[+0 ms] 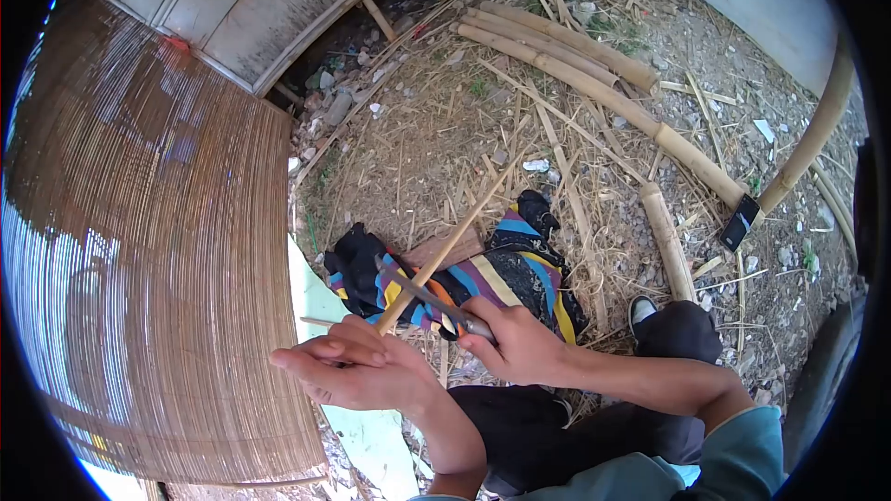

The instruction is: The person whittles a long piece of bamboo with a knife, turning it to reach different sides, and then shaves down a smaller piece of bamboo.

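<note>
My right hand (510,341) is closed round the handle of a dark curved blade (422,291), which lies across a bamboo strip (455,237). The strip slants up and away from my left hand (367,364), whose palm faces up. Its near end meets that hand at the base of the fingers, and the fingers are curled beside it. Below the blade and strip, a striped cloth (501,278) in black, yellow, blue and purple lies on the ground.
A large slatted bamboo screen (186,250) stands at the left. Thick bamboo poles (594,93) lie at the upper right, with a phone (741,223) by one pole's end. Split strips and stones litter the ground. A shoe (640,312) shows at the right.
</note>
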`<state>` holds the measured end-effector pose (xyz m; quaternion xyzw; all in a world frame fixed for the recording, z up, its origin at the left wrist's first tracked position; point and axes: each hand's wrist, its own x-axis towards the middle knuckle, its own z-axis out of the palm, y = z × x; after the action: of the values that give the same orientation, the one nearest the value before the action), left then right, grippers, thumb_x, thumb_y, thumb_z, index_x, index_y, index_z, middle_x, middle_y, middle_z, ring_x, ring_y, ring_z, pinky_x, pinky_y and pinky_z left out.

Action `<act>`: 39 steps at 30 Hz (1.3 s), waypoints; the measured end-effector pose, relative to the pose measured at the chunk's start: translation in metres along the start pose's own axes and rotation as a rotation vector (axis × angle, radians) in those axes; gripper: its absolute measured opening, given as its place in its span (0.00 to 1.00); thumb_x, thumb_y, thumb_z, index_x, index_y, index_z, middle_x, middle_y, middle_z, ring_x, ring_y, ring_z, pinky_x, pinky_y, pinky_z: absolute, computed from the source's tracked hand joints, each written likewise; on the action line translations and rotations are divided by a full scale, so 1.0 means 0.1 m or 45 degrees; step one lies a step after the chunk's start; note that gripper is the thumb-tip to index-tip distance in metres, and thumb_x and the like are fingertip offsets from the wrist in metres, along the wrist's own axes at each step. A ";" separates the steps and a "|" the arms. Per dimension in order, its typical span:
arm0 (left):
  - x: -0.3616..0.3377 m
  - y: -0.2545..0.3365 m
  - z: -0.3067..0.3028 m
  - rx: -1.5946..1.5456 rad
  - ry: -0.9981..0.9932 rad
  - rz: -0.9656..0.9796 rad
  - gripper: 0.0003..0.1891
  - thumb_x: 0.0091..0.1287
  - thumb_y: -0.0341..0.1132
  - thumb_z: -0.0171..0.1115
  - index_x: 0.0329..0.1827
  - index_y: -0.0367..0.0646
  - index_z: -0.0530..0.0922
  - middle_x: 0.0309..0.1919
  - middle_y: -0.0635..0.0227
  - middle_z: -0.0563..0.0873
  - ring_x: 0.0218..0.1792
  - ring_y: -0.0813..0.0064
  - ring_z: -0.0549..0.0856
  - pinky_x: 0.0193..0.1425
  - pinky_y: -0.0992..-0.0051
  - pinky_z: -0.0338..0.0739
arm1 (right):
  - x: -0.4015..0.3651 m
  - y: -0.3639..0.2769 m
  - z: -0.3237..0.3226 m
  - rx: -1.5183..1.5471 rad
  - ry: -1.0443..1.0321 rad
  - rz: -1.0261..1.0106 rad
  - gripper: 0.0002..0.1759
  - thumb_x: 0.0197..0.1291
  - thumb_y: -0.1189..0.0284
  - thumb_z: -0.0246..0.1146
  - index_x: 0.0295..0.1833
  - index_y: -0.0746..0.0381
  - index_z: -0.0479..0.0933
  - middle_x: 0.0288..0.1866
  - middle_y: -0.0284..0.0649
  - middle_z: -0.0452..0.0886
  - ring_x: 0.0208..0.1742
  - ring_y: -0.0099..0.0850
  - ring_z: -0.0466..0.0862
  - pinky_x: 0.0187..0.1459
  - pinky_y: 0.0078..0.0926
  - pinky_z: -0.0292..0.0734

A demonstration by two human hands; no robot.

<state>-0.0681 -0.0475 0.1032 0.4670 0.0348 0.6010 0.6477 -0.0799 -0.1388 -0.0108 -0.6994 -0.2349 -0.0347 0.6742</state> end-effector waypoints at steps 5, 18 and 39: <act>-0.17 0.00 -0.04 -0.076 -0.196 0.070 0.24 0.73 0.46 0.43 0.15 0.48 0.61 0.03 0.79 0.53 0.05 0.85 0.54 0.12 0.84 0.50 | 0.01 0.00 -0.05 -0.065 -0.004 -0.110 0.16 0.61 0.65 0.59 0.45 0.65 0.67 0.16 0.48 0.73 0.19 0.46 0.78 0.20 0.36 0.68; -0.20 -0.04 -0.01 -0.131 -0.249 0.144 0.25 0.74 0.47 0.41 0.15 0.49 0.58 0.03 0.78 0.54 0.05 0.87 0.53 0.13 0.84 0.46 | -0.01 0.06 -0.09 0.101 0.020 0.238 0.15 0.62 0.66 0.58 0.46 0.66 0.68 0.16 0.50 0.73 0.20 0.50 0.78 0.21 0.39 0.70; 0.11 -0.22 -0.28 -0.626 -0.901 0.169 0.23 0.75 0.43 0.32 0.24 0.40 0.66 0.06 0.74 0.61 0.05 0.86 0.57 0.10 0.85 0.50 | 0.27 0.15 -0.29 0.621 0.101 0.990 0.15 0.65 0.62 0.53 0.38 0.64 0.64 0.21 0.49 0.75 0.19 0.47 0.77 0.20 0.37 0.70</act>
<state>-0.0654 -0.0190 0.0786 0.4772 -0.3636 0.4347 0.6716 -0.0420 -0.1589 -0.0125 -0.5547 0.0696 0.2503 0.7905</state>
